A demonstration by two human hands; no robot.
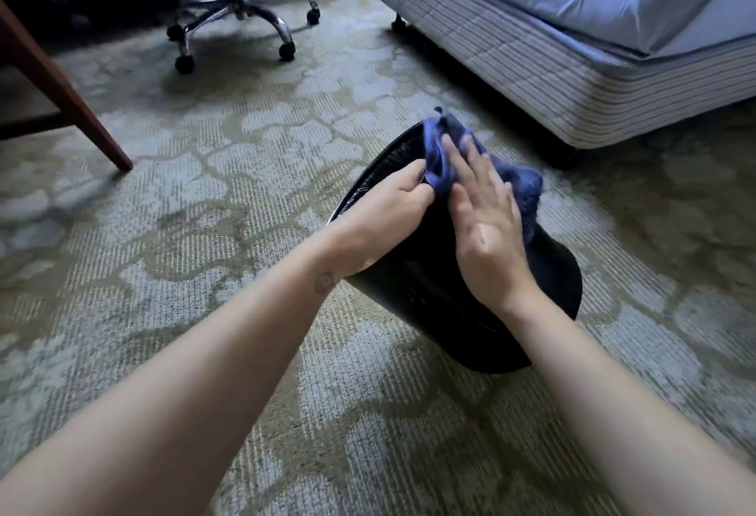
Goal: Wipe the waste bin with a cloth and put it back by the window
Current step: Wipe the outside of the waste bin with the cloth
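Black and glossy, the round plastic waste bin (462, 290) lies tilted on the patterned grey-green carpet (212, 155), just right of the frame's centre, its mouth turned toward eleven o'clock and its base toward five o'clock. A crinkled black liner shows inside the rim. A soft dark-blue cloth (519, 184) with a fuzzy nap is draped over the bin's upper side and bunched at the rim.

The left hand (388, 204) is curled, its thumb and fingers pinching a fold of the cloth at the bin's rim. The right hand (482, 221) is spread flat, fingers apart, pressed palm-down on the cloth against the bin's wall. A small mark sits on the left forearm near the wrist; its shape is too faint to read.

At eleven o'clock stands a swivel chair's chrome five-star base (237, 20) on black castors, the seat cut off by the frame. At nine o'clock a slanted reddish-brown wooden leg (69, 102) meets the carpet. At one o'clock a striped fabric bed base (532, 61) carries a smooth pale-blue sheet, cut off at the edge. No writing or label is legible anywhere. The bin's underside is hidden.
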